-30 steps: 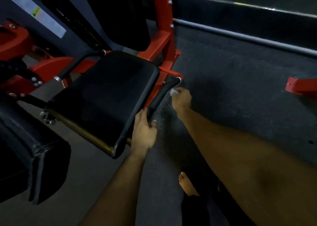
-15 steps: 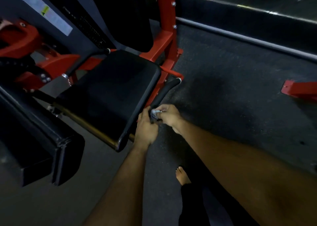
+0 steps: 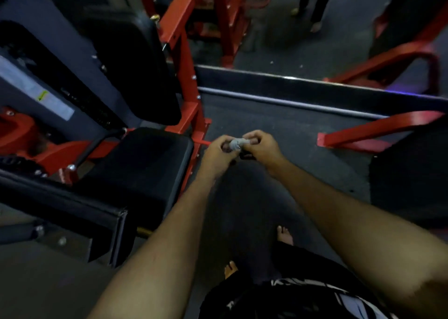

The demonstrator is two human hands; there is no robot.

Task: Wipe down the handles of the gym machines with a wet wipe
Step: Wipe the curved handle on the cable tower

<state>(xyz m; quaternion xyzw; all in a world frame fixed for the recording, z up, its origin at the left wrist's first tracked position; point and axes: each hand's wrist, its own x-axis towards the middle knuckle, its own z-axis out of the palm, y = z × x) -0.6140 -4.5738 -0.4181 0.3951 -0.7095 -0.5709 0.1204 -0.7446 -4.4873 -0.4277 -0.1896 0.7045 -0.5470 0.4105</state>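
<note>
Nearby, black seat [image 3: 135, 163] and red frame [image 3: 184, 52] left of wipe [image 3: 235, 144].

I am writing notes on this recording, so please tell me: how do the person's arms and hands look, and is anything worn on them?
Both forearms are bare all the way down the frame: no sleeves show. The left hand and the right hand wear no gloves, and I see no watch, band or ring, though the picture is dim and somewhat blurred. The fingers are uncovered too.

Dim room, dark rubber floor [image 3: 278, 129], red frames [image 3: 378, 129].
</note>
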